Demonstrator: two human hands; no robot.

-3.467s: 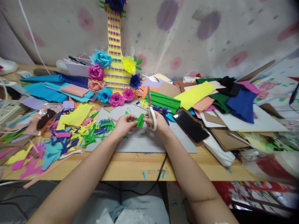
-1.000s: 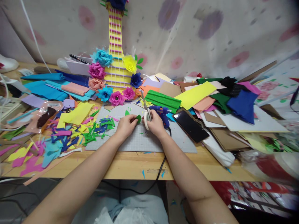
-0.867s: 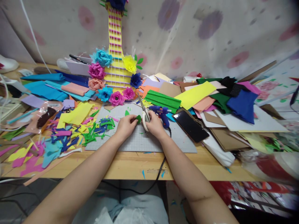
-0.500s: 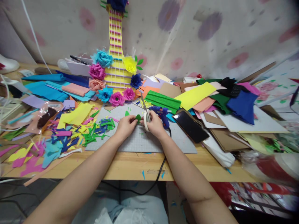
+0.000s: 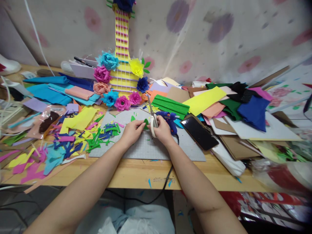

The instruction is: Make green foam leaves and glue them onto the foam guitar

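Between thumb and fingertips, my left hand (image 5: 132, 132) pinches a small green paper leaf (image 5: 146, 122). My right hand (image 5: 162, 129) is closed around a pair of scissors (image 5: 152, 122) with white handles, their blades pointing up and away from me. Both hands are close together over a grey cutting mat (image 5: 138, 151). Another green paper piece (image 5: 133, 118) lies on the mat just beyond my left hand. A blue glue gun (image 5: 170, 120) rests right beside my right hand, its cord running down off the table edge.
A yellow paper guitar (image 5: 122, 42) with paper flowers stands against the patterned curtain. Coloured scraps (image 5: 78, 133) cover the left side. A green crepe paper strip (image 5: 168, 105), a black phone (image 5: 199, 132) and stacked paper and cardboard (image 5: 240, 146) lie to the right.
The green leaf in my left hand has shifted slightly and turned, its tip now pointing more upward. Both hands keep their hold, and the view has moved a little.
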